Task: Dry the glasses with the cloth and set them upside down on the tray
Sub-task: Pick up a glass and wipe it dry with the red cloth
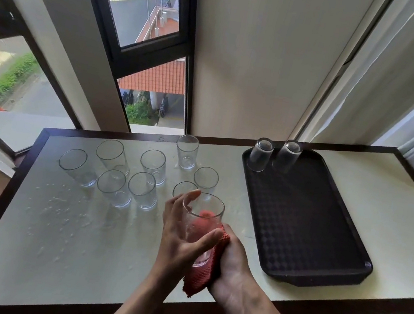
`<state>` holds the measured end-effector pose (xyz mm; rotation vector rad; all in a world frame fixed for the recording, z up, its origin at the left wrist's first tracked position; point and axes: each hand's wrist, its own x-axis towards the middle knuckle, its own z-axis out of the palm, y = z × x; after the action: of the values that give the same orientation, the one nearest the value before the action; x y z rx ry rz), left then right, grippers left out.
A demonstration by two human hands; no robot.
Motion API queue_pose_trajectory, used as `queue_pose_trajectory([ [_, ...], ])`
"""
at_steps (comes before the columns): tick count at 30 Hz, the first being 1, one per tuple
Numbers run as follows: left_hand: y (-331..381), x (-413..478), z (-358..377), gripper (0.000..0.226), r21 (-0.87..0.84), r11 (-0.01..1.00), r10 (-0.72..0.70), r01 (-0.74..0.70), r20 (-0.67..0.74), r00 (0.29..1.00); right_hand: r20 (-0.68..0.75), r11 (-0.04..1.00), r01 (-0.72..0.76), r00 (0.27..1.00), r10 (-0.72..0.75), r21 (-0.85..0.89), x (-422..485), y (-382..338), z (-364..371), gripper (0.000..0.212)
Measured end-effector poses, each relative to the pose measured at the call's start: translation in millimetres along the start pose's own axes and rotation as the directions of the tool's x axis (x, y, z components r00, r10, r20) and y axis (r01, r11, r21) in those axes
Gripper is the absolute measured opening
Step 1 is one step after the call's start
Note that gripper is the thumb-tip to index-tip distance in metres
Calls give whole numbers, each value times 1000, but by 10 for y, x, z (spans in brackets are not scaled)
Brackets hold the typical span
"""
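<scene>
On the surface [78, 245] the tray [306, 221] is carrying two upturned glasses [260, 154]. Left of it, the left hand [182, 237] is curling round the mid-wall of a wet glass [200, 226], likely slick, light and breakable; the right hand [234, 261] is clutching the soft cloth [205, 273], seemingly cupping its base

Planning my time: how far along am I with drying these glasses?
Done: two glasses stand upside down on the tray. In hand: your left hand holds one glass while the right hand holds the red cloth against it. Left: eight glasses stand upright on the wet table.
</scene>
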<state>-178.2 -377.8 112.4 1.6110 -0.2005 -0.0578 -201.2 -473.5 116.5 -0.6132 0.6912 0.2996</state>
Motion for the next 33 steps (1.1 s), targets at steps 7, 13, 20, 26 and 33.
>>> queue_pose_trajectory([
  [7, 12, 0, -77, 78, -11, 1000, -2, 3, 113, 994, -168, 983, 165, 970, -176, -77, -23, -173, -162, 44],
  [13, -49, 34, -250, 81, 328, 941, 5, -81, 227, 974, 111, 873, 454, 891, -441, -179, -359, -425, -152, 36],
  [20, 144, 37, -140, 85, 628, 704, 148, -332, 327, 933, 314, 380, 542, 797, -517, -749, -320, -270, -80, 41],
  [26, 185, 70, -144, 86, 657, 643, 163, -394, 385, 908, 247, 643, 416, 908, -340, -643, -304, -410, -7, 13],
  [33, 100, 46, -190, 94, 734, 614, -71, -291, 418, 906, 70, 695, 264, 953, -295, -669, -225, -158, -134, 28],
])
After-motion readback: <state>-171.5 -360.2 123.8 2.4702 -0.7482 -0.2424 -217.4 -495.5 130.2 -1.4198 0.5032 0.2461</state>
